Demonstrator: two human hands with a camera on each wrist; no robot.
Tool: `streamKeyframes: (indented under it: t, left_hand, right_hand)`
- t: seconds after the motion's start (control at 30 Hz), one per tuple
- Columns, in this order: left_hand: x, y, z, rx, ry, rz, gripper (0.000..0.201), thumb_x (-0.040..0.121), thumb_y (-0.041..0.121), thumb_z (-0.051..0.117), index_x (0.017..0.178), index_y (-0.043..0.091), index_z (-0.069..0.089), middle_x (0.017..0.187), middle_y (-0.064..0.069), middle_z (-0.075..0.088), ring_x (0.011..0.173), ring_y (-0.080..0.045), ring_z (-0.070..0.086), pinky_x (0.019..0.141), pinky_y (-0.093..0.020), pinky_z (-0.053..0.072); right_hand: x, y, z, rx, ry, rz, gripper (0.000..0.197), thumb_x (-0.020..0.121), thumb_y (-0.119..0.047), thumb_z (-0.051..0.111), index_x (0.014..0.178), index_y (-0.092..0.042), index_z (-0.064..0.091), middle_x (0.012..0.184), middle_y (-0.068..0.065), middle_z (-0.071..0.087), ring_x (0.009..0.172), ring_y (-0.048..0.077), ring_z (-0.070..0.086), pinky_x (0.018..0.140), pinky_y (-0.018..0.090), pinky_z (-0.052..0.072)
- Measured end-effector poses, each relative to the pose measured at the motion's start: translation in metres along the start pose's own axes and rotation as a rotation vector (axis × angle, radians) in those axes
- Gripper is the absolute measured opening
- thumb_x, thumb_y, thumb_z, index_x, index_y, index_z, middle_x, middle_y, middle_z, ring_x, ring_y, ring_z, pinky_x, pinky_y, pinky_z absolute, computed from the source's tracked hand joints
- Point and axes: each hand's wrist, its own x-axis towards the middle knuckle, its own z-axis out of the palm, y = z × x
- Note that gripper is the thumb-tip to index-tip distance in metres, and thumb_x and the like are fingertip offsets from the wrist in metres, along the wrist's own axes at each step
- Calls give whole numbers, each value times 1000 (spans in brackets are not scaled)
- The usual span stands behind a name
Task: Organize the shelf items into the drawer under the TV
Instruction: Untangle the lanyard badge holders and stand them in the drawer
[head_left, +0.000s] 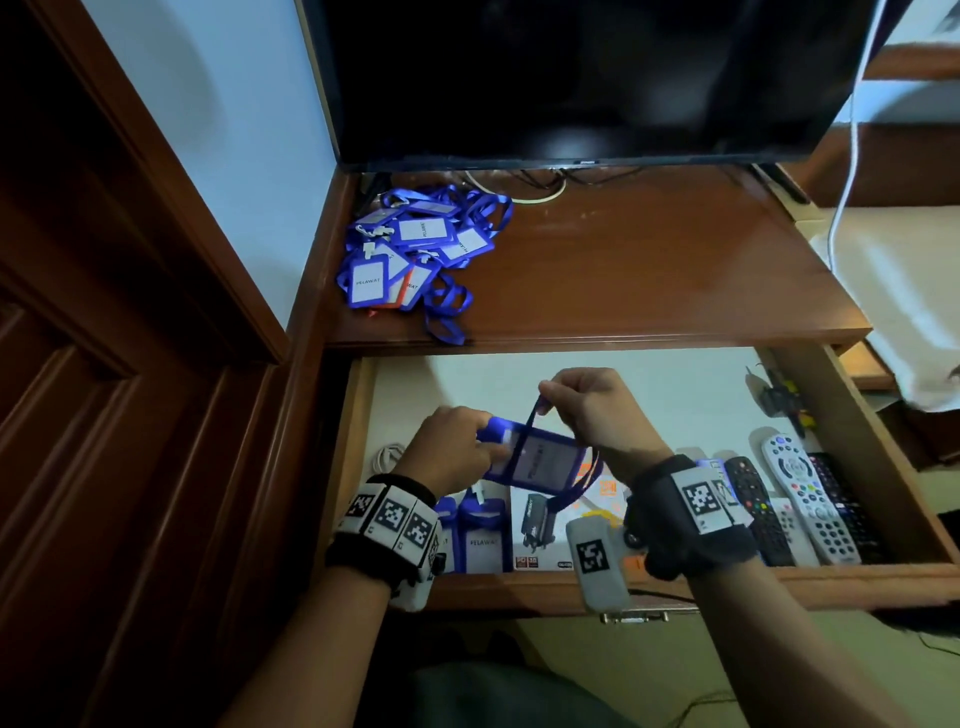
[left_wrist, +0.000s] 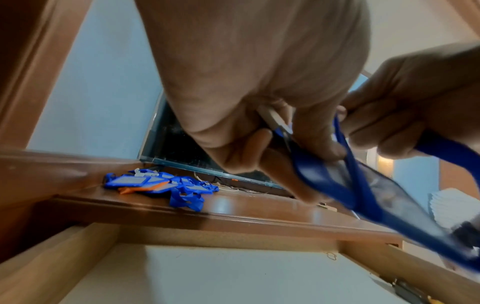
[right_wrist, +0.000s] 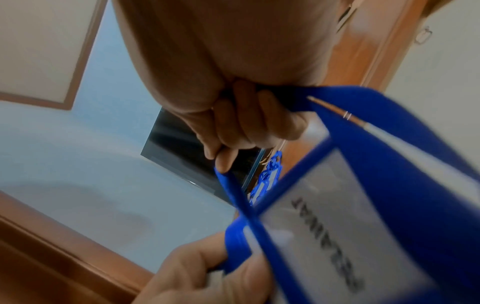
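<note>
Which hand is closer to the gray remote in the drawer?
Right. The right hand hangs over the drawer's middle, closer to the gray remote at the right end; the left hand is farther left.

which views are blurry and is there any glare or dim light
Head view: dim and blue-tinted, soft glare on the TV, badge holder slightly smeared. Left wrist view: left hand and lanyard motion-blurred. Right wrist view: the badge lettering is smeared, right hand soft.
</note>
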Motion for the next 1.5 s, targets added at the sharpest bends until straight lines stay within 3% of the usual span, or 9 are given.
streamKeyframes:
  t: [0.2, 0.4, 0.53, 0.6, 0.67, 0.8, 1.03, 1.27, 1.5]
  left_hand:
    - [-1, -1, -10, -73, -145, -16, 12, 77, 19, 76, 78, 9, 71, 81, -7, 71, 78, -22, 66, 74, -39, 55]
    - [-12, -7, -15, -558, -196, -22, 12, 80, -5, 68, 85, 5, 70, 81, -7, 71, 77, -21, 69, 73, -34, 57]
    - [-19, -11, -16, -904, -106, 4, 15, 75, 0, 68, 88, 7, 70, 80, -3, 74, 76, -19, 70, 66, -27, 55]
    - [-20, -13, -14, -1001, -66, -2, 21, 71, 7, 66, 92, 3, 69, 83, -8, 74, 79, -23, 70, 67, -30, 55]
    - [-20, -12, -11, -1074, -23, -6, 24, 73, 10, 63, 95, 1, 68, 86, -10, 74, 80, -25, 70, 67, -29, 55]
    - [-19, -10, -8, -1237, 113, -40, 24, 77, 11, 63, 100, 3, 66, 87, -7, 74, 76, -21, 69, 61, -25, 53]
    - [-7, -12, -5, -1076, 477, -320, 12, 90, 4, 60, 100, 0, 66, 55, 4, 59, 36, 0, 47, 36, -10, 33]
    - [1, -21, -6, -818, 620, -352, 18, 85, 14, 68, 72, 26, 66, 77, 0, 70, 79, -21, 67, 75, -37, 56]
    - [-3, -21, -5, -404, 398, -289, 15, 83, 20, 69, 71, 21, 62, 71, -1, 65, 75, -25, 64, 71, -37, 54]
  right_hand:
    - [0, 14, -16, -260, -30, -62, 31, 92, -14, 59, 62, -9, 64, 52, 0, 37, 43, 7, 27, 45, 19, 23]
    - [1, 28, -14, -175, -95, -56, 40, 89, -21, 67, 50, -19, 59, 53, 4, 45, 53, 13, 34, 53, 24, 30]
    - [-4, 37, 4, -59, -132, -56, 28, 66, -18, 69, 42, -23, 57, 49, -5, 47, 50, 5, 39, 52, 22, 34]
    - [-9, 44, 19, 101, -135, -33, 17, 57, -26, 66, 52, -12, 57, 56, 5, 46, 57, 10, 43, 56, 25, 36]
    - [-10, 50, 37, 157, -109, -34, 28, 62, -23, 64, 62, -1, 48, 61, 8, 40, 61, 14, 36, 57, 28, 30]
    - [-3, 40, 65, 136, 3, 162, 29, 73, -9, 52, 45, -18, 50, 44, 3, 34, 39, 13, 25, 42, 20, 22]
    - [0, 34, 70, 130, -62, 146, 47, 99, -26, 47, 56, -9, 54, 39, 0, 35, 34, 11, 25, 39, 20, 21]
    - [-13, 13, 69, -78, -236, 35, 22, 88, -10, 60, 66, -11, 62, 42, -12, 39, 40, 5, 32, 44, 16, 29]
    - [-9, -6, 55, -247, -323, -50, 27, 91, -11, 57, 65, -13, 65, 50, -6, 44, 47, 10, 37, 45, 18, 29]
